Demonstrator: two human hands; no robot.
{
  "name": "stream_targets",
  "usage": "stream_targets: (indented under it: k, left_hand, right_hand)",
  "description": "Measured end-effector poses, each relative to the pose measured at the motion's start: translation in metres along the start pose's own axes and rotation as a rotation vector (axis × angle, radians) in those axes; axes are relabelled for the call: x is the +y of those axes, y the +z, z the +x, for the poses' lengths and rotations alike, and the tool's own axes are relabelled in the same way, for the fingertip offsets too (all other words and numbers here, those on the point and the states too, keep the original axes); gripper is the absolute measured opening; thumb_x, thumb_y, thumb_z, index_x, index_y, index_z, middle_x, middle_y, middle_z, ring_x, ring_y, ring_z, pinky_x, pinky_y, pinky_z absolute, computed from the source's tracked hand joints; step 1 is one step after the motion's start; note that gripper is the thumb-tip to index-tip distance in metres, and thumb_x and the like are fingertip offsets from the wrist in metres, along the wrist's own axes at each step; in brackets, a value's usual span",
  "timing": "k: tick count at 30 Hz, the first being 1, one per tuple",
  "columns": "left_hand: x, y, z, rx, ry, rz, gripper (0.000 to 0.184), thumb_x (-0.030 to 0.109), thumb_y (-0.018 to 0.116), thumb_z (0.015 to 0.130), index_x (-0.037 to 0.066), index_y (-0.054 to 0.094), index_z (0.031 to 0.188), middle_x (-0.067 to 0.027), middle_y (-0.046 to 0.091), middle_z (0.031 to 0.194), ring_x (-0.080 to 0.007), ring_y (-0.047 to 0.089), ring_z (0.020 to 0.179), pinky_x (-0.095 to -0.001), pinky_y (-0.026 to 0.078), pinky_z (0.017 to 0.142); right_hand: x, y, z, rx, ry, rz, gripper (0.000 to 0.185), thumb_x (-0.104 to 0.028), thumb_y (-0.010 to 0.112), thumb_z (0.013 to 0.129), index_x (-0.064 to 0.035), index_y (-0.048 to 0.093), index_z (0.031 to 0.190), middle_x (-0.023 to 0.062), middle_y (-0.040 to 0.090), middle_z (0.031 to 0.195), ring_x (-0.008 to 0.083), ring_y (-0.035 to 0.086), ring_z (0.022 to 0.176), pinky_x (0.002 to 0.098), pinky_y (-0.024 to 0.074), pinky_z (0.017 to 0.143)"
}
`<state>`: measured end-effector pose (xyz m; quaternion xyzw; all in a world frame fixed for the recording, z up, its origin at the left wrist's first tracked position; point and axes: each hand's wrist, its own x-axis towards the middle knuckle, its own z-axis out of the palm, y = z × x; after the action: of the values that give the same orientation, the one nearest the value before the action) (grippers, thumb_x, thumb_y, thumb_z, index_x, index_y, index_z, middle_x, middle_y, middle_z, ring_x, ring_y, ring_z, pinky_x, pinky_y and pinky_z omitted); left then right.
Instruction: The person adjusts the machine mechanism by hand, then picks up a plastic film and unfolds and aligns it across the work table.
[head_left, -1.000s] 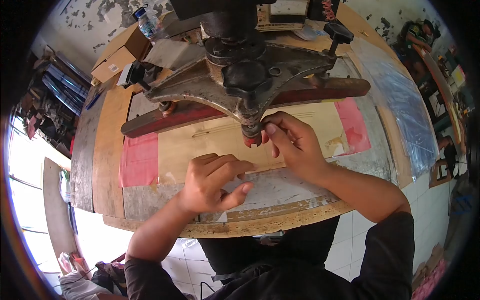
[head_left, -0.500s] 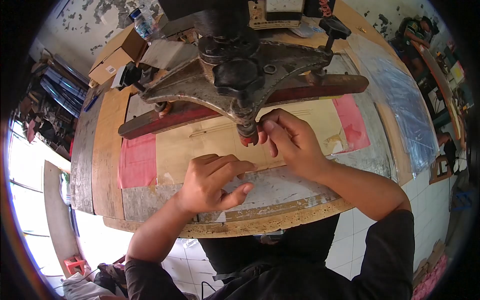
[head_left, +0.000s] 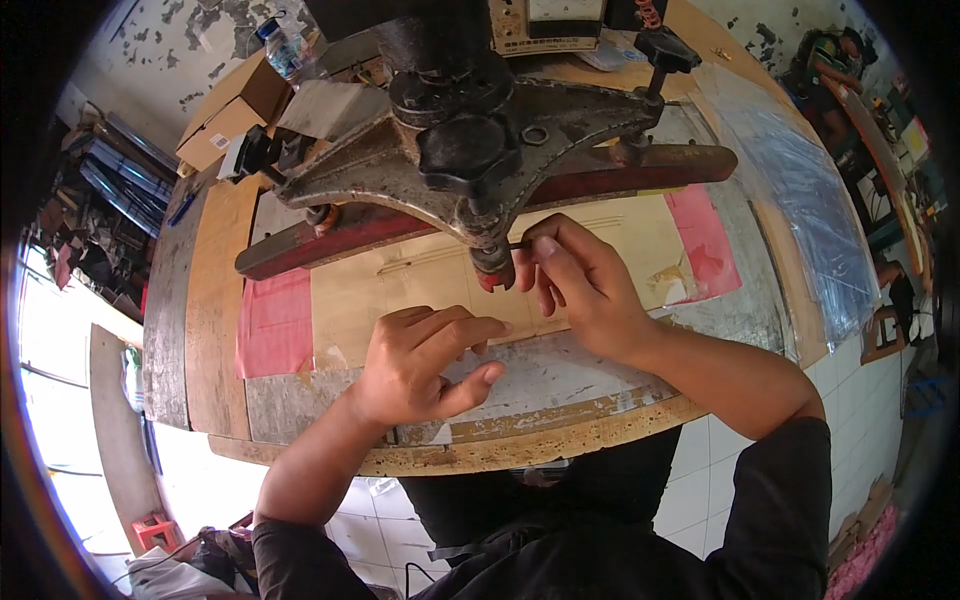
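My right hand (head_left: pixel 590 285) pinches a thin dark rod (head_left: pixel 517 245) between thumb and fingertips. The rod's far end meets the side of a metal post (head_left: pixel 490 255) with a red, notched lower tip. That post hangs from the front of a heavy metal press head (head_left: pixel 370 165) with a black star knob (head_left: pixel 468 152). My left hand (head_left: pixel 425 365) hovers low at the front, thumb and fingers apart, holding nothing. Under both hands lies a tan sheet (head_left: pixel 430 290) with pink ends (head_left: pixel 275 325).
A long red-edged bar (head_left: pixel 640 175) spans beneath the press head. A cardboard box (head_left: pixel 230 110) and a water bottle (head_left: pixel 280 50) stand back left. Clear plastic sheets (head_left: pixel 800 220) lie at the right. Another person (head_left: pixel 830 75) sits far right.
The thin rod now shows more plainly between my right fingertips and the post. My left hand stays nearly still. The camera view has shifted slightly.
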<state>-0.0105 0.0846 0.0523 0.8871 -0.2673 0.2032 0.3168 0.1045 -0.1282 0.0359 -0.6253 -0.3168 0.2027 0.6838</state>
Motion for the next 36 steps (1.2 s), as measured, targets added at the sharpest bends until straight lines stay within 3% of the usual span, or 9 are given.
stream_targets:
  k: [5, 7, 13, 15, 22, 24, 34, 36]
  left_hand:
    - [-0.0001, 0.0016, -0.0005, -0.007, -0.001, -0.006, 0.027, 0.017, 0.079, 0.084, 0.007, 0.074, 0.109, -0.0023, 0.067, 0.075, -0.0212, 0.068, 0.063, -0.0351, 0.056, 0.059]
    - [0.0000, 0.0020, -0.0005, -0.006, 0.001, -0.005, 0.027, 0.017, 0.079, 0.084, 0.007, 0.074, 0.109, -0.0022, 0.067, 0.075, -0.0211, 0.068, 0.063, -0.0349, 0.056, 0.059]
    - [0.0001, 0.0009, -0.0001, -0.011, 0.002, -0.005, 0.027, 0.017, 0.079, 0.084, 0.007, 0.074, 0.109, -0.0024, 0.069, 0.075, -0.0207, 0.069, 0.063, -0.0349, 0.056, 0.060]
    - [-0.0016, 0.0016, -0.0004, -0.016, 0.027, 0.000, 0.025, 0.025, 0.074, 0.093, 0.006, 0.075, 0.109, -0.0055, 0.070, 0.076, -0.0186, 0.069, 0.062, -0.0315, 0.055, 0.058]
    - [-0.0011, 0.0017, -0.0004, -0.007, 0.037, -0.007, 0.024, 0.024, 0.075, 0.092, 0.007, 0.075, 0.109, -0.0045, 0.070, 0.076, -0.0207, 0.070, 0.064, -0.0334, 0.056, 0.061]
    - [0.0010, -0.0001, 0.0006, -0.009, 0.025, 0.012, 0.027, 0.020, 0.081, 0.084, 0.010, 0.074, 0.109, -0.0024, 0.070, 0.077, -0.0214, 0.070, 0.067, -0.0345, 0.056, 0.063]
    - [0.0015, -0.0001, -0.0022, -0.039, 0.036, 0.019, 0.027, 0.019, 0.077, 0.087, 0.008, 0.073, 0.112, -0.0038, 0.070, 0.076, -0.0225, 0.071, 0.066, -0.0362, 0.056, 0.063]
    - [0.0020, 0.0001, -0.0023, -0.011, 0.019, 0.016, 0.026, 0.024, 0.079, 0.087, 0.008, 0.074, 0.108, -0.0063, 0.071, 0.083, -0.0261, 0.067, 0.063, -0.0372, 0.056, 0.061]
  right_hand:
    - [0.0037, 0.0023, 0.0004, 0.024, -0.049, -0.008, 0.024, -0.022, 0.052, 0.114, -0.0016, 0.062, 0.107, 0.0020, 0.063, 0.084, 0.0066, 0.054, 0.065, 0.0247, 0.0461, 0.060]
    - [-0.0001, 0.0028, -0.0006, 0.006, -0.017, 0.051, 0.025, -0.023, 0.046, 0.116, -0.0022, 0.060, 0.109, 0.0022, 0.062, 0.093, 0.0063, 0.053, 0.071, 0.0235, 0.0468, 0.065]
    - [0.0010, -0.0015, -0.0018, -0.057, -0.008, -0.030, 0.029, -0.025, 0.041, 0.117, -0.0038, 0.060, 0.110, 0.0018, 0.062, 0.094, 0.0061, 0.053, 0.074, 0.0229, 0.0467, 0.066]
    - [0.0025, 0.0012, -0.0014, -0.028, -0.002, 0.032, 0.029, -0.026, 0.045, 0.116, -0.0038, 0.061, 0.107, 0.0016, 0.062, 0.091, 0.0058, 0.053, 0.070, 0.0235, 0.0464, 0.064]
    - [0.0020, 0.0002, 0.0009, -0.019, 0.028, 0.061, 0.025, -0.026, 0.050, 0.114, -0.0047, 0.061, 0.106, 0.0010, 0.062, 0.089, 0.0053, 0.052, 0.068, 0.0240, 0.0454, 0.063]
    - [0.0024, 0.0001, 0.0005, -0.015, 0.023, 0.069, 0.026, -0.027, 0.050, 0.114, -0.0046, 0.061, 0.106, 0.0008, 0.062, 0.089, 0.0053, 0.052, 0.068, 0.0239, 0.0450, 0.062]
    - [-0.0036, 0.0019, 0.0012, -0.011, 0.029, 0.056, 0.028, -0.029, 0.050, 0.115, -0.0045, 0.062, 0.106, 0.0010, 0.061, 0.088, 0.0054, 0.052, 0.070, 0.0229, 0.0431, 0.063]
    - [-0.0023, 0.0011, 0.0017, -0.008, 0.038, 0.077, 0.028, -0.028, 0.049, 0.115, -0.0044, 0.061, 0.105, 0.0009, 0.061, 0.088, 0.0057, 0.052, 0.070, 0.0229, 0.0435, 0.063]
